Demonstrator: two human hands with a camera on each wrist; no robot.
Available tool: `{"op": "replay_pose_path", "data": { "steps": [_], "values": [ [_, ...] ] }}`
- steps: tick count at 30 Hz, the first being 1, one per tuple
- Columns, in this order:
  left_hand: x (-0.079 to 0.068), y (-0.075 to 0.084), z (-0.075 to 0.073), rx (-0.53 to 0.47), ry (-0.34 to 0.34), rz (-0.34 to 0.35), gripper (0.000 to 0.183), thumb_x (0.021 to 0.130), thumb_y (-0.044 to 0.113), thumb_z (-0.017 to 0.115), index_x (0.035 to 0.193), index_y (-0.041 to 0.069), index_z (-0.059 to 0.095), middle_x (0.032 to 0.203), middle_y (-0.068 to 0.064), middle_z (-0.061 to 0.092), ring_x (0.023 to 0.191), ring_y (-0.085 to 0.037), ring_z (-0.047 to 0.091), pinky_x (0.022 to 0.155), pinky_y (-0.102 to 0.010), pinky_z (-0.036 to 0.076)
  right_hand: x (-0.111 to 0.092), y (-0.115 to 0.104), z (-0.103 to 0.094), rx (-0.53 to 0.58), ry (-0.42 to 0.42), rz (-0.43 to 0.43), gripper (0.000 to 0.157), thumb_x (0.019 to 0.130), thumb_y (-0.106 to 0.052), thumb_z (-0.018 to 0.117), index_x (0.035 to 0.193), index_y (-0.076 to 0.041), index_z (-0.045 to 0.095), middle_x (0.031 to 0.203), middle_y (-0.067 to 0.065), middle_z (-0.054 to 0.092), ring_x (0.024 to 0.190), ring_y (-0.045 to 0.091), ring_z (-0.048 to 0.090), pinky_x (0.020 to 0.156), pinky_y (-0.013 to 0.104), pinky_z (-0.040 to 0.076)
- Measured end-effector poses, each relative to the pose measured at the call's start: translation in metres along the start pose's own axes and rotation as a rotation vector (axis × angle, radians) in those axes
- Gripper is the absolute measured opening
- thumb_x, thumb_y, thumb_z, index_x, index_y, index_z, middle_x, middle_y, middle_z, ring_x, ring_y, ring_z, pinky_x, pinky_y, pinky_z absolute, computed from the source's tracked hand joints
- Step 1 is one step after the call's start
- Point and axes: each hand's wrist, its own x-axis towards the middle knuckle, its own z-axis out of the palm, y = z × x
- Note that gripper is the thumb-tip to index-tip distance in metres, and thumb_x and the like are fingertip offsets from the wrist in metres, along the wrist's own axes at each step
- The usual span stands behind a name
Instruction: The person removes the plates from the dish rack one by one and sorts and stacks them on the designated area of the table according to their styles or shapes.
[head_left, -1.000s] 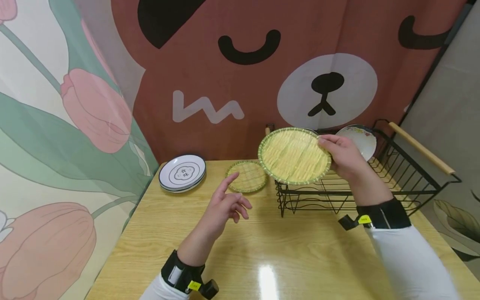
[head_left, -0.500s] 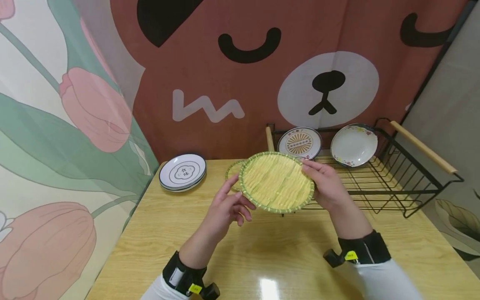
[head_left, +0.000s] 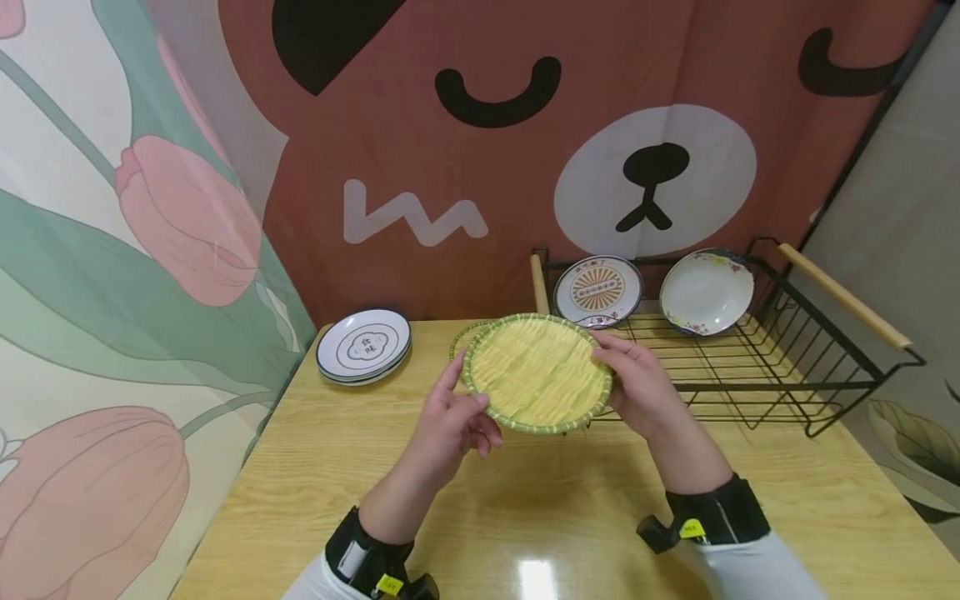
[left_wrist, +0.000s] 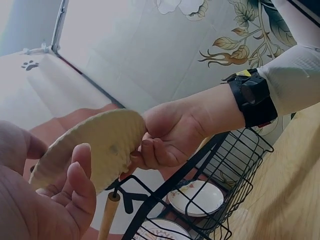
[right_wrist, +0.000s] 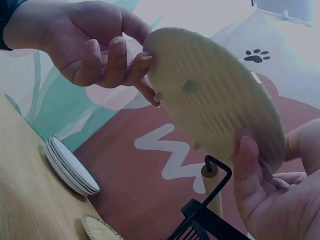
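Note:
A round woven bamboo tray [head_left: 538, 373] with a green bound rim is held up over the table between both hands. My left hand [head_left: 450, 417] grips its left edge, thumb on the upper face and fingers beneath. At the opposite edge my right hand [head_left: 643, 385] pinches the rim the same way. In the right wrist view the ribbed underside of the bamboo tray [right_wrist: 210, 95] shows, with small pegs on it. A second woven tray [head_left: 463, 335] lies on the table behind, mostly covered by the held one.
A stack of white plates [head_left: 363, 343] stands at the table's back left. On the right, a black wire rack [head_left: 720, 367] with wooden handles holds a plate [head_left: 598, 290] with a sunburst print and a floral dish [head_left: 707, 292], both leaning at its back.
My right hand has brought the tray left and down from over the rack, uncovering the plate there. My left hand, free earlier, has taken hold of the tray's left edge.

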Motion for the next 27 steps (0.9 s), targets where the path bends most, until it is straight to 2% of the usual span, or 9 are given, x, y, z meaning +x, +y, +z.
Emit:
{"op": "replay_pose_path", "data": {
  "steps": [5, 10, 15, 20, 24, 27],
  "values": [
    [-0.001, -0.001, 0.000, -0.023, -0.018, 0.029, 0.088, 0.096, 0.004, 0.052, 0.165, 0.030, 0.004, 0.070, 0.004, 0.073, 0.055, -0.010, 0.068, 0.047, -0.022, 0.049, -0.005, -0.002, 0.004, 0.021, -0.107, -0.028, 0.055, 0.104, 0.000, 0.038, 0.157, 0.010, 0.027, 0.111, 0.003, 0.076, 0.073, 0.012, 0.076, 0.057, 0.028, 0.061],
    [-0.001, 0.001, -0.002, -0.049, 0.010, 0.085, 0.085, 0.094, 0.001, 0.048, 0.165, 0.027, 0.009, 0.076, 0.003, 0.074, 0.053, -0.010, 0.067, 0.045, -0.021, 0.050, -0.009, -0.002, 0.013, 0.095, -0.158, -0.062, 0.061, 0.101, 0.003, 0.041, 0.159, 0.008, 0.021, 0.098, 0.004, 0.078, 0.070, 0.012, 0.075, 0.058, 0.027, 0.061],
    [0.000, 0.005, -0.005, -0.058, 0.061, 0.127, 0.084, 0.094, 0.000, 0.045, 0.165, 0.025, 0.009, 0.073, 0.002, 0.073, 0.052, -0.009, 0.066, 0.045, -0.021, 0.050, -0.010, 0.003, 0.024, 0.128, -0.142, -0.083, 0.057, 0.101, 0.005, 0.042, 0.156, 0.003, 0.026, 0.089, 0.001, 0.077, 0.068, 0.012, 0.073, 0.060, 0.026, 0.061],
    [0.002, 0.009, -0.009, -0.059, 0.097, 0.139, 0.086, 0.093, -0.001, 0.044, 0.165, 0.027, 0.007, 0.072, 0.002, 0.073, 0.052, -0.009, 0.065, 0.045, -0.021, 0.049, -0.008, 0.007, 0.037, 0.125, -0.048, -0.079, 0.057, 0.101, 0.002, 0.048, 0.155, 0.001, 0.029, 0.083, -0.002, 0.075, 0.067, 0.011, 0.070, 0.058, 0.025, 0.060],
    [0.005, 0.012, -0.015, -0.059, 0.128, 0.156, 0.086, 0.092, -0.001, 0.045, 0.165, 0.029, 0.009, 0.077, 0.001, 0.075, 0.051, -0.009, 0.065, 0.044, -0.021, 0.048, -0.002, 0.010, 0.049, 0.093, -0.010, -0.062, 0.064, 0.102, -0.001, 0.051, 0.160, 0.000, 0.023, 0.086, -0.004, 0.073, 0.069, 0.009, 0.069, 0.058, 0.025, 0.060],
    [0.008, 0.013, -0.019, -0.057, 0.141, 0.168, 0.085, 0.092, -0.001, 0.045, 0.164, 0.029, 0.012, 0.079, 0.000, 0.076, 0.051, -0.010, 0.065, 0.044, -0.021, 0.048, 0.003, 0.012, 0.058, 0.060, -0.022, -0.038, 0.073, 0.102, -0.002, 0.051, 0.165, -0.007, 0.014, 0.093, -0.003, 0.074, 0.071, 0.011, 0.071, 0.058, 0.026, 0.060]
  ]
}}
